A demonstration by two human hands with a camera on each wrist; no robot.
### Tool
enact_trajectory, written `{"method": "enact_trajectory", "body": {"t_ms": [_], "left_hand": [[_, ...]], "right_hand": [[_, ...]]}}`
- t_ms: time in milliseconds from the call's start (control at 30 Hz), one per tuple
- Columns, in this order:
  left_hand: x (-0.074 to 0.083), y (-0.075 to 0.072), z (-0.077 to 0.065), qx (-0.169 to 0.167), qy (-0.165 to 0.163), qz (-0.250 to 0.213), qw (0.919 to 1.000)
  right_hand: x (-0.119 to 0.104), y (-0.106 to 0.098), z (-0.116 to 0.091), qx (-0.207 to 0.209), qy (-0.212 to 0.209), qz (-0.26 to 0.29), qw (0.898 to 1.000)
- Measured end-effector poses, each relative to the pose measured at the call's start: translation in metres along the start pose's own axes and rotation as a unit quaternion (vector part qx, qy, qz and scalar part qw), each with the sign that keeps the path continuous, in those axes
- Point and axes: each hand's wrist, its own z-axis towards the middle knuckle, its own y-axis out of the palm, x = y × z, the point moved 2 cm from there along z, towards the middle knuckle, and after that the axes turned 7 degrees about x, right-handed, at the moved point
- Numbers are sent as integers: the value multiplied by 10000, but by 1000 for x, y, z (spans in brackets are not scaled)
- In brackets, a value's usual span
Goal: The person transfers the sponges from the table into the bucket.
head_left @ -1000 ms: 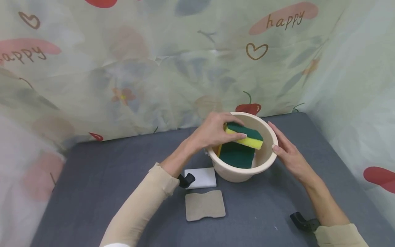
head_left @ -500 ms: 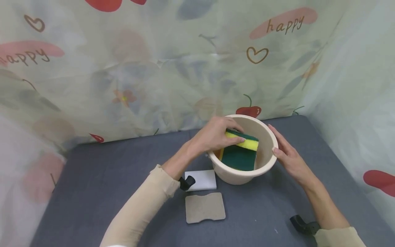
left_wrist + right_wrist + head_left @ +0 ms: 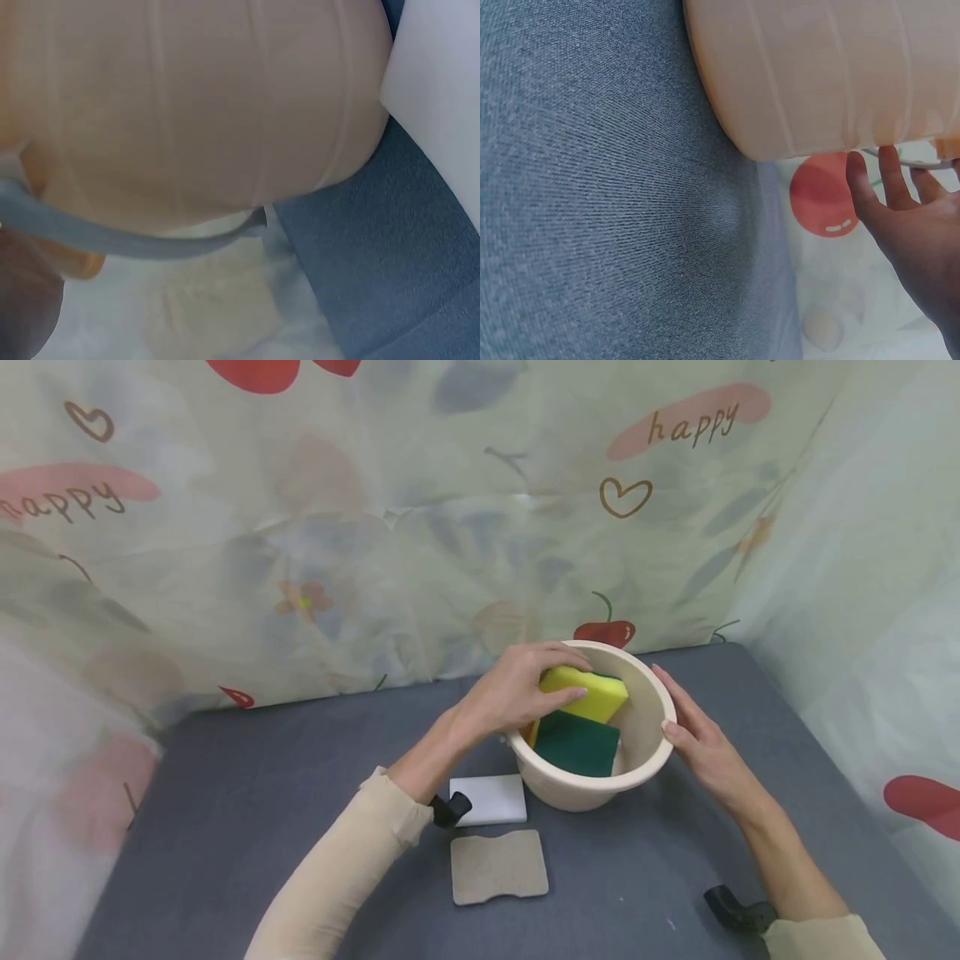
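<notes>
The upper sponge (image 3: 596, 695) is in the bucket (image 3: 573, 797), pinched by the left hand (image 3: 516, 689): the thumb lies along its yellow face, the fingers at its far edge. It is tilted, with a strip of green showing along the side away from the thumb. Just below the left thumb, also inside the bucket, the lower sponge (image 3: 577, 747) shows its green face, leaning. An orange patch (image 3: 528, 732) peeks out under the left fingers, too covered for me to say what it is.

Across the bucket from those fingers, the right hand (image 3: 703, 739) rests on the outside, its thumb at the rim and its fingers spread rather than curled, tips against the wall. A grey handle (image 3: 150, 246) curves beside the bucket in the left wrist view.

Nearer the person than the left fingers, a white block (image 3: 495, 799) lies partly behind the black wrist mount (image 3: 451, 811). Nearer still is a notched beige card (image 3: 499, 867), flat on the dark table (image 3: 637, 868). Beyond both hands hangs a printed curtain (image 3: 390, 577).
</notes>
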Motion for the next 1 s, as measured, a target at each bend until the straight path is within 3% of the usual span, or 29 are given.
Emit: {"method": "enact_trajectory", "body": {"t_ms": [300,733,1000], "left_hand": [[-6,-19,-16,479,204,153,9985],[-25,-29,-58,930,-158,465,9945],[-34,-32,-84,915,-279,435,9945]], "right_hand": [[0,-1,2,40,48,-23,10000],[2,0,1,-34,-53,205,9998],[2,1,0,41,41,88,9999]]}}
